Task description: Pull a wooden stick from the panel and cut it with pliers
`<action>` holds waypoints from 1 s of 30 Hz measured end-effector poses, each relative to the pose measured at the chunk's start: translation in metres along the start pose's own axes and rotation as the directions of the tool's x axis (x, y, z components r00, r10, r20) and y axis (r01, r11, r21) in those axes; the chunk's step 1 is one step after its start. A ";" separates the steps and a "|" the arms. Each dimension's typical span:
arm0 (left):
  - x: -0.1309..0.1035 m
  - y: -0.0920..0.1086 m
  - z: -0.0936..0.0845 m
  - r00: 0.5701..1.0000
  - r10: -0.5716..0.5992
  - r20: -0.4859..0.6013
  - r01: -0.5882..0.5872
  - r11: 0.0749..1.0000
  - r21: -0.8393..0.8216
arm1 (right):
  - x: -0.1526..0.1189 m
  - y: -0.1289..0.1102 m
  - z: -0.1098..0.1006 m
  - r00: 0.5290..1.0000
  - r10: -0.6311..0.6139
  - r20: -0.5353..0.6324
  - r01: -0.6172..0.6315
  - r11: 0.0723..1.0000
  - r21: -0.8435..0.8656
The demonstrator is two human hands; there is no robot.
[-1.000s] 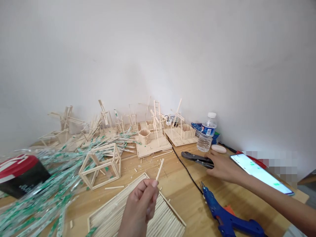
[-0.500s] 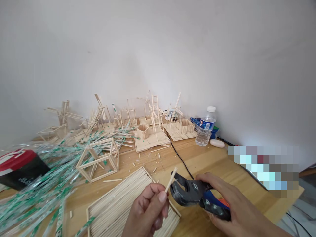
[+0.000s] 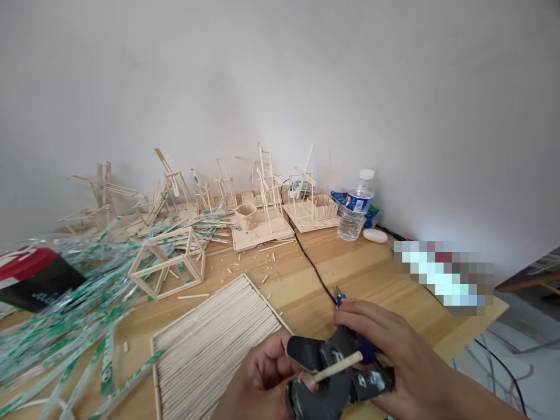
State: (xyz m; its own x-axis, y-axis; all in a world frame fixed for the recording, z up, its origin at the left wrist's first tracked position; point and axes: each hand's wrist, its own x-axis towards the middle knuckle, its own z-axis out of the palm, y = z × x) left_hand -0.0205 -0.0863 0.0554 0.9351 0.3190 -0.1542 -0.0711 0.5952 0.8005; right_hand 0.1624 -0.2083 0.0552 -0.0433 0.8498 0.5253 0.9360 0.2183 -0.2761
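My left hand (image 3: 258, 379) is closed, its fingertips pinching one end of a short wooden stick (image 3: 339, 366). The stick lies across the black jaws of a hand cutter (image 3: 321, 402); I cannot tell whether the blades touch it. Wrapped round the cutter's handles is my right hand (image 3: 394, 344), which partly hides their blue and black parts. A small blue pointed tip (image 3: 339, 296) pokes out beyond the right fingers. Below and left of my hands, a flat panel of wooden sticks (image 3: 210, 344) with a raised edge lies on the table.
A stick frame (image 3: 168, 262) stands left of the panel, beside a heap of green-and-white wrappers (image 3: 87, 326). Several stick models (image 3: 262, 230) line the wall. A water bottle (image 3: 354, 210), a white oval object (image 3: 375, 235) and a black cable (image 3: 310, 262) are toward the right.
The cutter has turned and come toward me and my left hand, its jaws now at the left fingers. The stick has swung from nearly upright to nearly level. The view has shifted slightly.
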 end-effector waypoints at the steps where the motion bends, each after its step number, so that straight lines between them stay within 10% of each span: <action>1: -0.001 0.000 -0.001 1.000 -0.005 0.009 0.005 1.000 0.005 | -0.001 0.000 -0.001 1.000 -0.013 -0.004 0.013 1.000 -0.019; 30: -0.017 -0.001 -0.007 1.000 -0.016 0.015 0.014 0.995 0.101 | -0.008 -0.016 -0.001 0.998 -0.044 0.051 0.050 0.992 -0.118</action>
State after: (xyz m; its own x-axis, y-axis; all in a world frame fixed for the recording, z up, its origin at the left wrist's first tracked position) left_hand -0.0387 -0.0876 0.0533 0.9412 0.2986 -0.1581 -0.0224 0.5220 0.8527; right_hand 0.1479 -0.2193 0.0564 -0.1021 0.8626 0.4955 0.9674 0.2021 -0.1525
